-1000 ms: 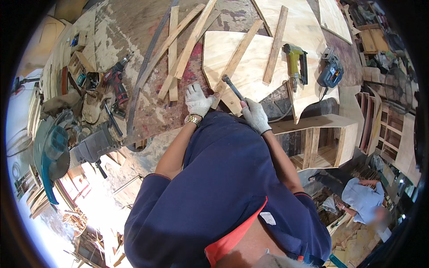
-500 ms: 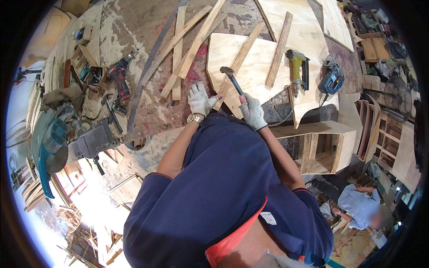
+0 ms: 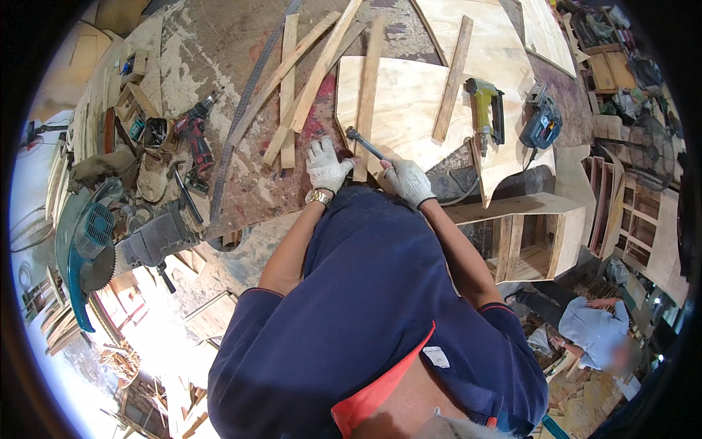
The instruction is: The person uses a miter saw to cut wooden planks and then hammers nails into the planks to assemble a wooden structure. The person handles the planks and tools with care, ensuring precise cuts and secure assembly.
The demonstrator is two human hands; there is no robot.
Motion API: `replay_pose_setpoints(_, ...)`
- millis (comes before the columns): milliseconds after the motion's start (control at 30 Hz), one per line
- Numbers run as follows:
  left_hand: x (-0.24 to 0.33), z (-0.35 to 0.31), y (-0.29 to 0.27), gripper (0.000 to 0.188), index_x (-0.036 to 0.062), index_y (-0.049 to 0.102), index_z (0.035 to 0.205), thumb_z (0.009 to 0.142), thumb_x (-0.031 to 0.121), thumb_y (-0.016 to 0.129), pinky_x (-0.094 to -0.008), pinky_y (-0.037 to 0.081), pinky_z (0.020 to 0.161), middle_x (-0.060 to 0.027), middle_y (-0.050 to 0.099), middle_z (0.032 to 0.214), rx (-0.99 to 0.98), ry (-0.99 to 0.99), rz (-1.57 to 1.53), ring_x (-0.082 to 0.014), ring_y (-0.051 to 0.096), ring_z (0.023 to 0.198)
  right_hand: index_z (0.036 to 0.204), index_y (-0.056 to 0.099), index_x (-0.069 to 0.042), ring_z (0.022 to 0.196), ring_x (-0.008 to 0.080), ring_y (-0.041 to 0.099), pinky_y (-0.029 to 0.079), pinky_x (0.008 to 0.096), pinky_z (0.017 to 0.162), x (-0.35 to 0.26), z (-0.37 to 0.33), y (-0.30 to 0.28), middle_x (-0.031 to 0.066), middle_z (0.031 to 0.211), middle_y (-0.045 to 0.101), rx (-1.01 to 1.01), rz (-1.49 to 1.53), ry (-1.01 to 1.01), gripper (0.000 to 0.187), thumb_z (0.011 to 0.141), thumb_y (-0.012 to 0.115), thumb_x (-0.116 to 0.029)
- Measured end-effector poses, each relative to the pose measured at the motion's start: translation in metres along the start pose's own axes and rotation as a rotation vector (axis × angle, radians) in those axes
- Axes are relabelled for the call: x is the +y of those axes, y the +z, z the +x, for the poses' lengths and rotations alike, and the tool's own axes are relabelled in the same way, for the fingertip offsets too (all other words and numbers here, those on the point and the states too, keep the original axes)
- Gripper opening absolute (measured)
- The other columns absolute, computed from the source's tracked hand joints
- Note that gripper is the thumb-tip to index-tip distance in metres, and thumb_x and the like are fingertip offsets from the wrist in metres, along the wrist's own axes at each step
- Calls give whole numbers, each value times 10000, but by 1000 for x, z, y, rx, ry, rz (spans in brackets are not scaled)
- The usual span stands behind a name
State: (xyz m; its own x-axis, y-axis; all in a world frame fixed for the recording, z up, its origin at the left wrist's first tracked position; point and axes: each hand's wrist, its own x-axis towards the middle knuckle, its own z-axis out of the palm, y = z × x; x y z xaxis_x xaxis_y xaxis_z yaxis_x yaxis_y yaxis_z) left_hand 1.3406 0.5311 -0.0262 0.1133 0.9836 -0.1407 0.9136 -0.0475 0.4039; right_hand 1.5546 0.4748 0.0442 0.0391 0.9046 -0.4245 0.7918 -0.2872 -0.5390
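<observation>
My gloved right hand (image 3: 409,181) is closed round the handle of a hammer (image 3: 371,147). The hammer's head points up and left, over or against a narrow wooden strip (image 3: 369,95); contact cannot be made out. Fingers spread, my gloved left hand (image 3: 328,167) lies on the worktable at the strip's near end, its thumb by the strip's edge. Under the strip is a pale plywood panel (image 3: 409,95) with angled edges. A second strip (image 3: 453,77) lies on the plywood farther right.
Several loose strips (image 3: 289,95) cross left of the plywood. A yellow-green nail gun (image 3: 483,110) and a blue jigsaw (image 3: 541,124) lie right. A red drill (image 3: 196,132) and a circular saw (image 3: 88,241) sit left. Another person (image 3: 594,325) is at lower right.
The strip by my left hand has swung leftward at its far end and now points more straight away from me. The hammer's head has moved left and nearer, with my right hand slightly left.
</observation>
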Motion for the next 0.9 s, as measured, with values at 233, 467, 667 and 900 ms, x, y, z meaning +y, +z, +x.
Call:
replay_pose_setpoints(233, 11, 1, -14, 675, 27, 681, 931, 829, 688, 772, -546, 565, 730, -222, 711, 787, -231, -122, -204, -409, 740, 786, 967, 718, 12, 801, 471, 696, 516, 531, 721, -3, -13, -7, 271, 783, 689, 133, 257, 44, 522, 1075, 523, -459)
replay_pose_setpoints(467, 23, 3, -18, 599, 27, 745, 934, 896, 622, 692, -520, 566, 795, -245, 747, 889, -497, 72, -141, -420, 745, 883, 957, 710, 21, 780, 444, 706, 515, 514, 704, 10, -24, 0, 265, 773, 686, 148, 310, 95, 540, 1080, 526, -472)
replay_pose_setpoints(667, 20, 6, -11, 339, 53, 739, 891, 869, 389, 697, -513, 588, 738, -219, 751, 864, -210, 190, 48, -397, 754, 826, 942, 685, 19, 751, 440, 691, 505, 510, 688, 6, -29, -8, 261, 762, 670, 139, 325, 75, 495, 1079, 544, -435)
replay_pose_setpoints(900, 12, 2, -1, 276, 94, 721, 798, 917, 337, 665, -494, 579, 639, -162, 723, 732, -26, 288, 36, -355, 728, 677, 1051, 672, 10, 659, 143, 547, 461, 362, 617, -9, -25, -36, 61, 666, 540, 384, 528, -102, 427, 1113, 529, -388)
